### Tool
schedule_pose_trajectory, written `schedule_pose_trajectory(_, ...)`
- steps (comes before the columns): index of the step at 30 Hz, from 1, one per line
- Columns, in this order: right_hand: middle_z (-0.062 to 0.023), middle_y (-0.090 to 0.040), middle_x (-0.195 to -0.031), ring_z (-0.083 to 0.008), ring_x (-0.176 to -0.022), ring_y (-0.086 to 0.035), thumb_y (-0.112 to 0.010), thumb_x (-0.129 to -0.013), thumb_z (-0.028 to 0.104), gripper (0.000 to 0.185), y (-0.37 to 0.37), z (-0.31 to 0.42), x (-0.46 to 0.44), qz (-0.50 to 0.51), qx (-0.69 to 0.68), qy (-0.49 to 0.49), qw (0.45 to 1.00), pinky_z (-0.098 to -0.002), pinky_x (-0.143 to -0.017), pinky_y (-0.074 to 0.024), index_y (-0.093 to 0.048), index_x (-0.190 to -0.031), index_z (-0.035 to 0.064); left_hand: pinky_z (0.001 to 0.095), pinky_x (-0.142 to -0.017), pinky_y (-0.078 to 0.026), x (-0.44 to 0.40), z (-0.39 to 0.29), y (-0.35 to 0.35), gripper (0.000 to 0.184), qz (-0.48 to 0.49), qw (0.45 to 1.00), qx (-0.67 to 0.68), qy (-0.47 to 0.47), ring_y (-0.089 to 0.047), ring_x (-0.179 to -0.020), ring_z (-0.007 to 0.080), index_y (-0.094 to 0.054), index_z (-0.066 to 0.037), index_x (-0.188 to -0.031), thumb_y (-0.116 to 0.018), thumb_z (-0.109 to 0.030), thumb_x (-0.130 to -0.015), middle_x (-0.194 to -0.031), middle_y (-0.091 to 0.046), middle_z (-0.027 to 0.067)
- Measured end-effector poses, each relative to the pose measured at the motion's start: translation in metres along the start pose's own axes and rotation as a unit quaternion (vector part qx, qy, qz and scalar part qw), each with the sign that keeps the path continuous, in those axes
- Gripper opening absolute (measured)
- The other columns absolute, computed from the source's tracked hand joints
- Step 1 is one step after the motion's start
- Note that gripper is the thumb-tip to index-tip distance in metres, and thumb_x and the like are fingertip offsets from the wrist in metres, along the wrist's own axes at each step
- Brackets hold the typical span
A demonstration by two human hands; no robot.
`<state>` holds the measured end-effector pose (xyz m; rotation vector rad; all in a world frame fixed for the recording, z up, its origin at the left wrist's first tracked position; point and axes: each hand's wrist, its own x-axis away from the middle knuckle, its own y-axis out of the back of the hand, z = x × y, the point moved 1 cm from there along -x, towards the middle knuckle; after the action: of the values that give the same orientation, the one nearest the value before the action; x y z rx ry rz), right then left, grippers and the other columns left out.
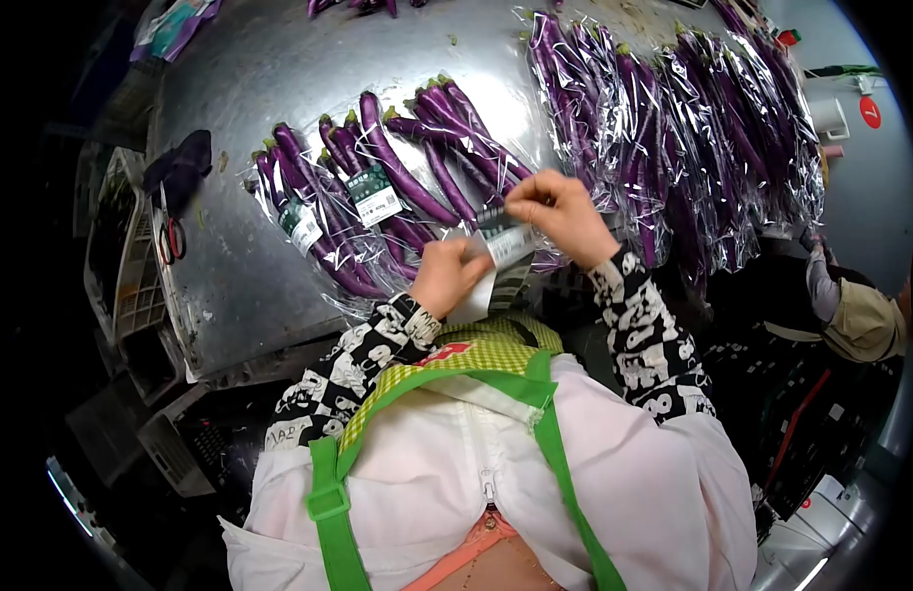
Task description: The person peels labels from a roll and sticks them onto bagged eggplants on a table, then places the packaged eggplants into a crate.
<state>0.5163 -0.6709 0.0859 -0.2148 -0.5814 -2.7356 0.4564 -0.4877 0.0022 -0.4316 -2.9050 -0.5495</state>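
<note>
**Both hands on a label at the tabletop's near edge**

You have a label (pixel 508 245) near the middle of the frame, between your two hands. Your left grip (pixel 447 278) is closed on its left end, the thumb lying along the paper. Your right grip (pixel 565 215) pinches its upper right edge between thumb and fingertips. White paper (pixel 472 304) hangs just under the label, close to your apron (pixel 407 389).

Left of centre, labelled bags (pixel 324 212) of eggplants lie on the tabletop (pixel 250 94). More eggplants (pixel 456 128) lie just above your hands; you cannot tell whether all of these are wrapped. A big row of filled bags (pixel 663 138) covers the upper right of the frame, some hanging past the edge. At the left of the frame you have scissors (pixel 172 240) with red handles, just below a dark cloth (pixel 184 165).
</note>
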Motion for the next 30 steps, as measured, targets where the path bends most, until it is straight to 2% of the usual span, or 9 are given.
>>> schedule_pose_trajectory(3,-0.0100,-0.058,-0.091,-0.0202,-0.088,-0.057,-0.073,-0.077,0.022,0.019,0.002,-0.025,-0.049,0.005,0.098,0.021,0.995,-0.0344,-0.081,-0.0472,-0.071,-0.088,0.0069,0.0400,-0.060,-0.050,0.019,0.012,0.014,0.027,0.139,0.973,-0.179,0.049,-0.065,-0.061,0.0301,-0.068,0.000,-0.074,-0.076,-0.025,-0.071,-0.066,-0.063,0.0184)
schedule_pose_trajectory(7,-0.0144,-0.055,-0.106,-0.0332,-0.094,-0.058,-0.077,-0.072,0.037,0.045,-0.020,-0.065,-0.100,-0.017,0.274,-0.090,0.957,-0.0375,-0.088,-0.0459,-0.062,-0.104,0.0107,0.0450,-0.064,-0.049,0.036,-0.005,0.022,0.018,0.190,0.911,-0.364,0.038,-0.063,-0.069,0.0345,-0.068,-0.006,-0.073,-0.075,-0.022,-0.067,-0.069,-0.064,0.0164)
schedule_pose_trajectory(9,-0.0227,-0.053,-0.106,-0.0368,-0.098,-0.058,-0.073,-0.074,0.047,0.069,-0.033,-0.074,-0.098,-0.076,0.266,-0.015,0.961,-0.0426,-0.086,-0.0467,-0.043,-0.125,0.0114,0.0436,-0.065,-0.049,0.035,-0.004,0.033,0.016,0.089,0.940,-0.327,-0.034,-0.063,-0.069,0.0344,-0.067,-0.007,-0.076,-0.071,-0.018,-0.065,-0.072,-0.064,0.0148)
schedule_pose_trajectory(12,-0.0228,-0.054,-0.107,-0.0375,-0.096,-0.058,-0.069,-0.076,0.052,0.072,-0.049,-0.070,-0.101,-0.103,0.267,-0.071,0.956,-0.0437,-0.083,-0.0478,-0.043,-0.128,0.0099,0.0417,-0.066,-0.047,0.034,0.019,0.050,0.016,-0.012,0.959,-0.272,-0.081,-0.061,-0.076,0.0322,-0.064,-0.009,-0.080,-0.064,-0.008,-0.064,-0.077,-0.060,0.0104)
schedule_pose_trajectory(18,-0.0231,-0.051,-0.114,-0.0366,-0.102,-0.055,-0.064,-0.081,0.051,0.070,-0.090,-0.052,-0.144,-0.133,0.245,-0.070,0.958,-0.0440,-0.087,-0.0477,-0.042,-0.130,0.0059,0.0404,-0.071,-0.048,0.068,0.059,0.100,0.023,-0.019,0.945,-0.323,-0.050,-0.061,-0.081,0.0310,-0.068,-0.012,-0.083,-0.067,-0.005,-0.061,-0.081,-0.064,0.0096)
schedule_pose_trajectory(23,-0.0232,-0.051,-0.115,-0.0366,-0.102,-0.056,-0.063,-0.082,0.051,0.070,-0.155,-0.030,-0.146,-0.089,0.227,-0.040,0.969,-0.0439,-0.090,-0.0466,-0.042,-0.131,0.0060,0.0326,-0.051,-0.041,0.084,-0.017,0.115,0.015,-0.038,0.970,-0.093,-0.221,-0.055,-0.056,0.0249,-0.058,-0.004,-0.068,-0.073,-0.005,-0.067,-0.064,-0.056,0.0080)
schedule_pose_trajectory(28,-0.0233,-0.053,-0.126,-0.0368,-0.117,-0.052,-0.062,-0.079,0.057,0.077,-0.167,-0.012,-0.124,0.166,0.086,0.027,0.982,-0.0429,-0.100,-0.0415,-0.041,-0.138,0.0119,0.0285,-0.055,-0.043,0.022,-0.076,0.074,0.013,0.044,0.940,0.061,-0.332,-0.057,-0.062,0.0188,-0.058,-0.001,-0.069,-0.069,-0.005,-0.073,-0.072,-0.059,0.0083)
schedule_pose_trajectory(29,-0.0217,-0.055,-0.125,-0.0330,-0.112,-0.056,-0.064,-0.080,0.055,0.077,-0.159,-0.009,-0.117,0.111,0.162,0.087,0.977,-0.0398,-0.095,-0.0458,-0.039,-0.140,0.0136,0.0281,-0.057,-0.045,0.006,-0.076,0.066,0.011,0.037,0.936,0.077,-0.342,-0.059,-0.065,0.0184,-0.059,0.001,-0.070,-0.068,-0.004,-0.074,-0.075,-0.061,0.0089)
schedule_pose_trajectory(30,-0.0255,-0.054,-0.122,-0.0394,-0.115,-0.052,-0.074,-0.070,0.052,0.082,-0.138,-0.015,-0.108,0.028,0.119,0.018,0.992,-0.0441,-0.100,-0.0413,-0.045,-0.134,0.0081,0.0271,-0.059,-0.046,-0.008,-0.073,0.061,0.009,0.021,0.947,0.084,-0.311,-0.060,-0.068,0.0175,-0.060,0.002,-0.072,-0.067,-0.002,-0.074,-0.078,-0.062,0.0089)
